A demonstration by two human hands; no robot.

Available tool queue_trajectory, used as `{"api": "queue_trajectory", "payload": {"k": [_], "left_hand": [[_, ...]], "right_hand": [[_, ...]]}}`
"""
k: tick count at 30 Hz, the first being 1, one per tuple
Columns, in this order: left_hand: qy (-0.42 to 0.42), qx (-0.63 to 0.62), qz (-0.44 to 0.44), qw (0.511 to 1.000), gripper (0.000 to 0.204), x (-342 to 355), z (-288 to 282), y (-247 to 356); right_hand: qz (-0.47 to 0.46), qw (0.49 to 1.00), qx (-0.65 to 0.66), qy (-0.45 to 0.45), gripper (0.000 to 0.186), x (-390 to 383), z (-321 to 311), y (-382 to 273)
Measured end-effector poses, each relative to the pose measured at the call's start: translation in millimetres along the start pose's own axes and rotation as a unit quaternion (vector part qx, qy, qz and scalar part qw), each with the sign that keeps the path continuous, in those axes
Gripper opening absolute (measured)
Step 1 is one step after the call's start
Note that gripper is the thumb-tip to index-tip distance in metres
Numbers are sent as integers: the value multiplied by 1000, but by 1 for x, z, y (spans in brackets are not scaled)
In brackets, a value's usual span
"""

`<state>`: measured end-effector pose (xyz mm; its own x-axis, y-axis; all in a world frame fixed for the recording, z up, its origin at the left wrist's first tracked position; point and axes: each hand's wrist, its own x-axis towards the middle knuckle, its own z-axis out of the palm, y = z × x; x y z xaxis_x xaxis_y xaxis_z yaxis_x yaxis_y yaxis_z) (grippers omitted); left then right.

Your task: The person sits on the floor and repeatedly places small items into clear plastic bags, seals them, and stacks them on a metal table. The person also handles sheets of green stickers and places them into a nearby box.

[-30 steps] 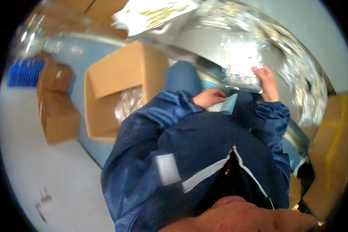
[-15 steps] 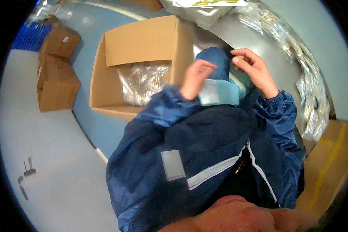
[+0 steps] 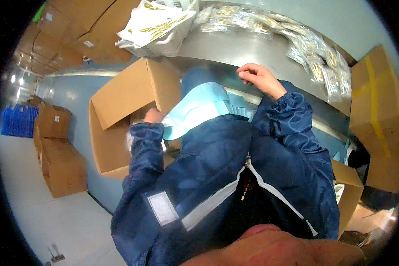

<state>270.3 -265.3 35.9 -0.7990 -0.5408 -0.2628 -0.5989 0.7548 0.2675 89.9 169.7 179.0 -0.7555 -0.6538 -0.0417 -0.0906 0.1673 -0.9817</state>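
Observation:
My left hand (image 3: pixel 153 115) is blurred at the inner right side of the open cardboard box (image 3: pixel 124 93), beside a clear plastic bag (image 3: pixel 133 140); its fingers are mostly hidden. Light blue sheets (image 3: pixel 186 116) with a white patch lie across my lap, reaching to that hand. My right hand (image 3: pixel 257 77) is raised over the front of the steel bench (image 3: pixel 235 48), fingers loosely bent and apart, holding nothing.
Bagged small pieces (image 3: pixel 317 57) line the bench's back. A white basket (image 3: pixel 166 46) holds printed sheets (image 3: pixel 150 22). Cartons (image 3: pixel 60 168) and a stack of blue plastic items (image 3: pixel 15 119) stand left; a taped cardboard panel (image 3: pixel 377 119) stands right.
The clear bag my right hand held a second ago is out of it. My left hand has moved left to the box, and the blue sheets now spread further across my lap.

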Motion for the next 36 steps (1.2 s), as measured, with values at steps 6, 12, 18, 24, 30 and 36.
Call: {"api": "queue_trajectory", "payload": {"k": [6,12,18,24,30,36], "left_hand": [[84,16,35,996,47,31,22,36],[46,-76,39,995,57,35,13,94],[138,-56,16,989,49,-21,-68,121],[-27,-478,209,853,29,13,-144,256],[-226,-523,201,797,26,84,57,319],[-173,-457,253,835,29,95,33,320]], "right_hand": [[47,990,76,109,21,-49,-54,48],[77,983,87,142,20,-52,-78,70],[117,990,37,76,19,50,-78,47],[50,997,-27,53,37,262,-73,34],[173,977,-101,78,40,433,-41,56],[35,982,71,173,24,410,-48,119]]}}
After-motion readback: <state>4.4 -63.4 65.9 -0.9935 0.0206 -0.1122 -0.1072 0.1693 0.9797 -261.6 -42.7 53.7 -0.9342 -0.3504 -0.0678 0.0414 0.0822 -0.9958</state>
